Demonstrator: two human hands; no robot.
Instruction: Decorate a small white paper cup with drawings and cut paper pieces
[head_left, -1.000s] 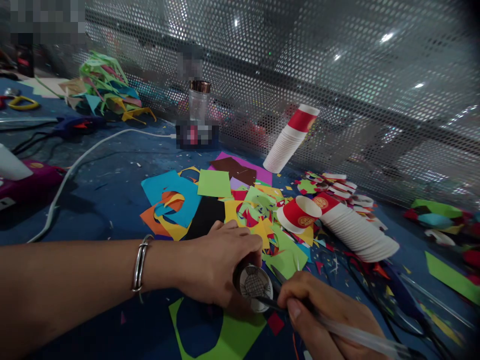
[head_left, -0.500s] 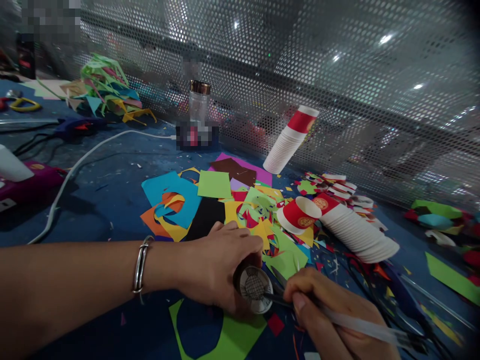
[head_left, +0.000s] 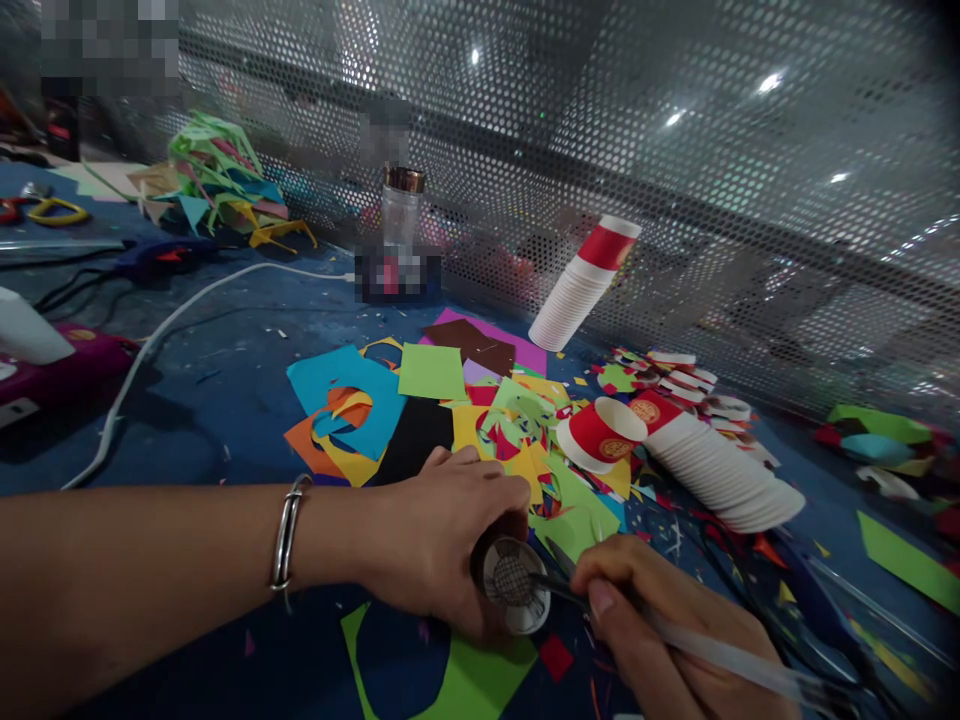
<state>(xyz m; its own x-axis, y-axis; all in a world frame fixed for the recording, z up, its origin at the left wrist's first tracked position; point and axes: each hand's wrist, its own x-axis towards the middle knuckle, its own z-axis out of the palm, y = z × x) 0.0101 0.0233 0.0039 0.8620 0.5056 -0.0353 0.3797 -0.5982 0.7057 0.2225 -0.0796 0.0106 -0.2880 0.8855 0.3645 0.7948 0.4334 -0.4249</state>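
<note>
My left hand [head_left: 457,535] is wrapped round what looks like a paper cup [head_left: 517,610], its round base turned toward me. A dark grid and lines radiating from it are drawn on that white base. Between the thumb and fingers of my right hand [head_left: 652,625] is a pen [head_left: 720,650] with a clear barrel, its dark tip at the drawn base. A grey pointed blade [head_left: 559,558] shows just beyond my right fingertips; the rest of it is hidden. Green paper [head_left: 487,675] with a round cut-out lies below my left hand.
Coloured paper scraps [head_left: 525,420] cover the middle of the blue table. A red-and-white cup [head_left: 600,435] and a toppled cup stack [head_left: 720,475] lie at right; another stack [head_left: 574,300] leans by the perforated metal screen [head_left: 675,200]. A white cable [head_left: 172,315] crosses the left.
The whole view has shifted slightly, with things now a little lower and further right. The pen tip still meets the cup's base, and both hands keep their grip.
</note>
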